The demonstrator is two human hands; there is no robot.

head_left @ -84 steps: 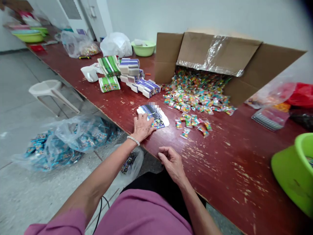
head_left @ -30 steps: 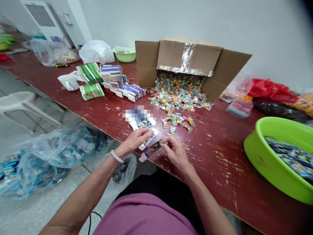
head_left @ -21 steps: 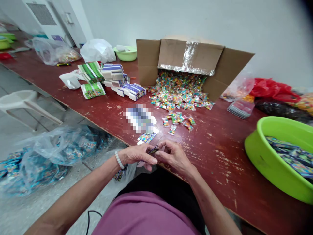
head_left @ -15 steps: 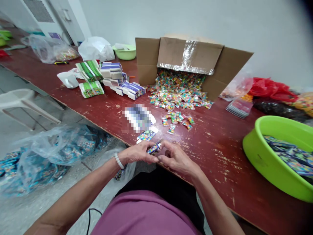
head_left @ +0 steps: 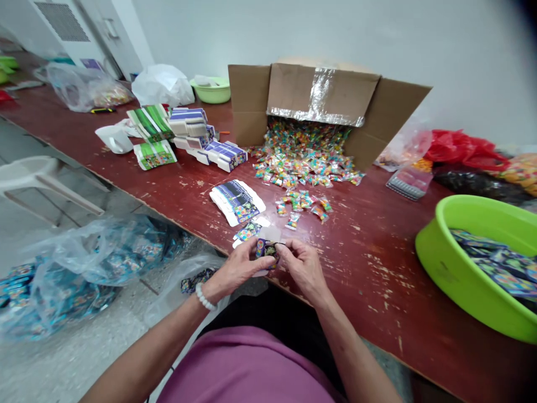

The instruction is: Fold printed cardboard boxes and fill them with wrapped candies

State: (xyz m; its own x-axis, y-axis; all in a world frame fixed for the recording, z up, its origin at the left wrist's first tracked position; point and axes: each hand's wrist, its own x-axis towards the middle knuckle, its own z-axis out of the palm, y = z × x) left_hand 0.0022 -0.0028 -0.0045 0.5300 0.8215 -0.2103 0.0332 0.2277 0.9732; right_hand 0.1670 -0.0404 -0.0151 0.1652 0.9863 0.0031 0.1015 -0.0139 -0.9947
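Between my hands, at the table's front edge, is a small dark printed candy box [head_left: 268, 253] with pale flaps standing out from it. My left hand [head_left: 240, 267] grips its left side, thumb across the front. The fingers of my right hand [head_left: 302, 267] pinch its right side. Just beyond lie a flat printed carton [head_left: 248, 230], partly hidden by my left hand, and a stack of flattened dark-blue cartons [head_left: 238, 201]. A small group of wrapped candies [head_left: 301, 200] lies farther back on the red table [head_left: 352, 263].
An open cardboard box [head_left: 323, 92] spills a heap of wrapped candies [head_left: 306, 162]. Bundled purple cartons [head_left: 224, 155] and green cartons [head_left: 154, 154] lie left, near a white mug [head_left: 113, 139]. A green tub [head_left: 440, 268] holding dark packets stands right. Bags of blue packets [head_left: 126, 246] lie on the floor.
The small box has turned so its broad printed face and pale flaps show. Both hands have shifted with it, and the right fingers now pinch its right side.
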